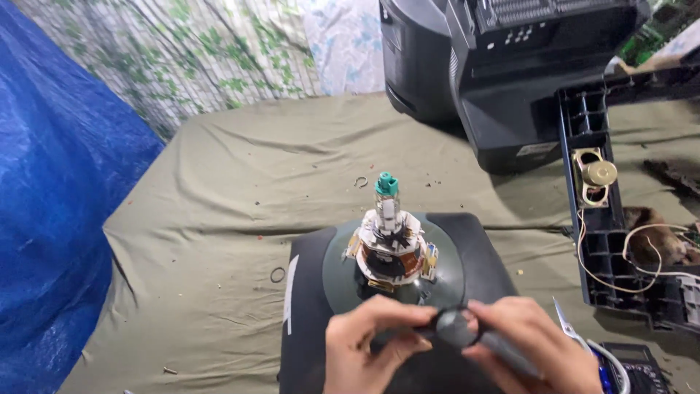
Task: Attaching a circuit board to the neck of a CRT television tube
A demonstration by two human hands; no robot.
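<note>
Picture tube lies face down on the cloth-covered surface, dark funnel up, neck standing upright with the deflection yoke around it and a green-capped socket on top. Both hands work at the funnel's near edge. Left hand is curled, thumb and fingertips pinched on a dark rubbery cup-shaped piece, probably the anode cap, though blur makes that uncertain. Right hand is closed around the same piece from the other side, with a grey stem or handle running back under the palm. Wrists come in low from the bottom of the view, knuckles up, fingers pointing inward toward each other. Judgement on handling: tube is heavy glass, rigid, slick; neck thin and breakable, so lift by the funnel rim, never the neck. The cap looks soft and pliable, grippy, best taken at its lip. Nearby: black television casing, plastic frame with a small speaker, loose white wires, blue tarp.
</note>
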